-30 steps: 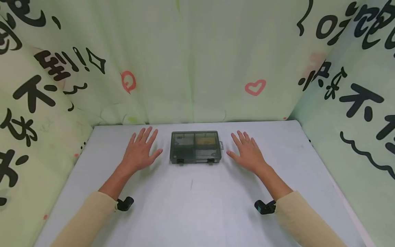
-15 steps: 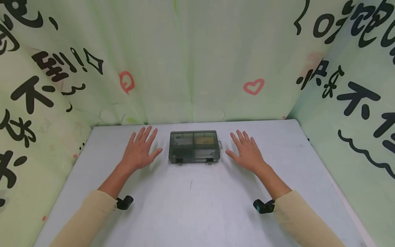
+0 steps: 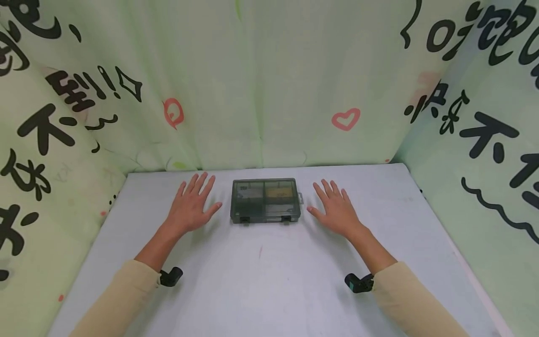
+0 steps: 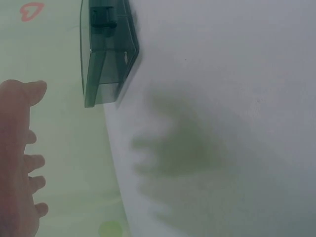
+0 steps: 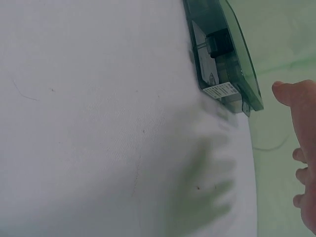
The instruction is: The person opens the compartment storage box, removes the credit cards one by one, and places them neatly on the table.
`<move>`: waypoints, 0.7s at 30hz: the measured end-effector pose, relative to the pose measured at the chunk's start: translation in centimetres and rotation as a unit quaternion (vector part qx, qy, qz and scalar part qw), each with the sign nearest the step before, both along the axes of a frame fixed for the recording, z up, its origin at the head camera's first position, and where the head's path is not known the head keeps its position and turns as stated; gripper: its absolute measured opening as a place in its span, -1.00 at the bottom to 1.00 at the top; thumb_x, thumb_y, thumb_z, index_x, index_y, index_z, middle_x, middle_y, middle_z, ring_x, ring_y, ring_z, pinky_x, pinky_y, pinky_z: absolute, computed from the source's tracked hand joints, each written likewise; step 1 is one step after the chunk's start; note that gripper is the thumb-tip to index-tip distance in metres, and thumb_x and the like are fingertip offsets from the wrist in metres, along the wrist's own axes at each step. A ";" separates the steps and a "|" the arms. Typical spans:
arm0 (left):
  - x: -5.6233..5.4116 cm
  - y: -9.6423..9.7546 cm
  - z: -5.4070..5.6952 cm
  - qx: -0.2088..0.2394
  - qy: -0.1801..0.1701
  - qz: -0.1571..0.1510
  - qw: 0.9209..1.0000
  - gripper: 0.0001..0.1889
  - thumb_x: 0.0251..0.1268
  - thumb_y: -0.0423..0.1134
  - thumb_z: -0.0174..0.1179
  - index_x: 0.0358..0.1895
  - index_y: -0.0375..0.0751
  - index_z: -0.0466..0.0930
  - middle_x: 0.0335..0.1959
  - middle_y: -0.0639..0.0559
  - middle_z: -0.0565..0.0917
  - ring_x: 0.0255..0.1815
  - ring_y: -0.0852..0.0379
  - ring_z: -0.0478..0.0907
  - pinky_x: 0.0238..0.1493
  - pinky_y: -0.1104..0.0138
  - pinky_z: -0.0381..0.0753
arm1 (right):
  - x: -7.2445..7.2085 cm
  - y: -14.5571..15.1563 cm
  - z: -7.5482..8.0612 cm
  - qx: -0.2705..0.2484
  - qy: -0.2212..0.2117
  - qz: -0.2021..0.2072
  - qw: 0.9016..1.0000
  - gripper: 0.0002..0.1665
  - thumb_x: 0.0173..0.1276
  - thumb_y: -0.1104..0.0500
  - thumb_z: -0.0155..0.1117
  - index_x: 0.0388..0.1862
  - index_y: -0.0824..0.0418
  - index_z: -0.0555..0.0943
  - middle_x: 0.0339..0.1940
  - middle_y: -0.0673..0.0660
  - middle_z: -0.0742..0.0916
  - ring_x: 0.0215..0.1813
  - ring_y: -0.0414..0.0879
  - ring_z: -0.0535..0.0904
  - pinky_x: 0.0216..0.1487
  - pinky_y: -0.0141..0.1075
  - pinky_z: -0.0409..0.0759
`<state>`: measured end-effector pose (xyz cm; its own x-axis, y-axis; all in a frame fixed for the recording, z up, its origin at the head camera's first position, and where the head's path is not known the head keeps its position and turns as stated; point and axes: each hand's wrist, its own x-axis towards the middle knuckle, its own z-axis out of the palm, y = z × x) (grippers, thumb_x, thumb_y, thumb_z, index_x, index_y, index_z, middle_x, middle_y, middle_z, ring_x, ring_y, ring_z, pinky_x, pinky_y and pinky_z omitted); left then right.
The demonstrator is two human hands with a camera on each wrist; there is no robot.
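A closed, see-through dark grey plastic case point(image 3: 265, 201) with divided compartments lies on the white table point(image 3: 261, 290), its two latches facing the person. Something yellowish shows through the lid at the back right. To the left of the case, my left hand point(image 3: 189, 206) hovers with fingers spread, its shadow point(image 4: 182, 148) falling on the tabletop in the left wrist view. My right hand point(image 3: 337, 210) is held likewise on the other side, thumb toward the case. Neither hand touches it. In the right wrist view a label with a barcode point(image 5: 220, 91) shows on the case's side.
A pale green curtain point(image 3: 261, 93) with black lettering and red drawings hangs behind the table and along both sides. A small hanging tab point(image 3: 301, 198) sticks out from the case's right end. Each wrist bears a small black camera point(image 3: 170, 277).
My right hand has shifted very slightly to the left. My left hand and the case stay as they were; the head view has moved a little.
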<state>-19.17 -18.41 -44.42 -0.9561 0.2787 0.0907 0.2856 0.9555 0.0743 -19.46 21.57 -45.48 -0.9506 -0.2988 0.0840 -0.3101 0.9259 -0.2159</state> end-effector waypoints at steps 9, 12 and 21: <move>0.2 0.0 -0.2 0.003 -0.009 0.001 1.000 -0.16 0.36 0.24 -0.04 0.56 -0.09 -0.06 0.59 -0.15 -0.02 0.60 -0.20 -0.12 0.53 -0.17 -0.10 | -0.2 -0.4 -0.4 0.007 -0.030 -0.001 1.000 -0.09 0.40 -0.21 0.07 0.56 0.19 0.06 0.57 0.34 0.13 0.58 0.33 -0.08 0.50 0.29 -0.07; 0.2 0.0 -0.1 0.004 -0.008 -0.001 1.000 -0.16 0.37 0.24 -0.04 0.56 -0.10 -0.07 0.59 -0.16 -0.02 0.60 -0.20 -0.12 0.53 -0.18 -0.10 | -0.3 -0.5 -0.4 0.014 -0.032 -0.002 0.999 -0.09 0.41 -0.22 0.05 0.57 0.18 0.05 0.57 0.33 0.13 0.58 0.32 -0.08 0.50 0.28 -0.06; 0.4 0.1 -0.1 0.008 -0.007 -0.007 1.000 -0.17 0.36 0.24 -0.04 0.56 -0.10 -0.04 0.58 -0.16 0.00 0.59 -0.20 -0.09 0.52 -0.18 -0.08 | -0.1 -1.2 -0.3 0.004 -0.033 0.007 0.999 -0.09 0.41 -0.21 0.07 0.56 0.18 0.06 0.58 0.32 0.13 0.59 0.30 -0.07 0.51 0.26 -0.04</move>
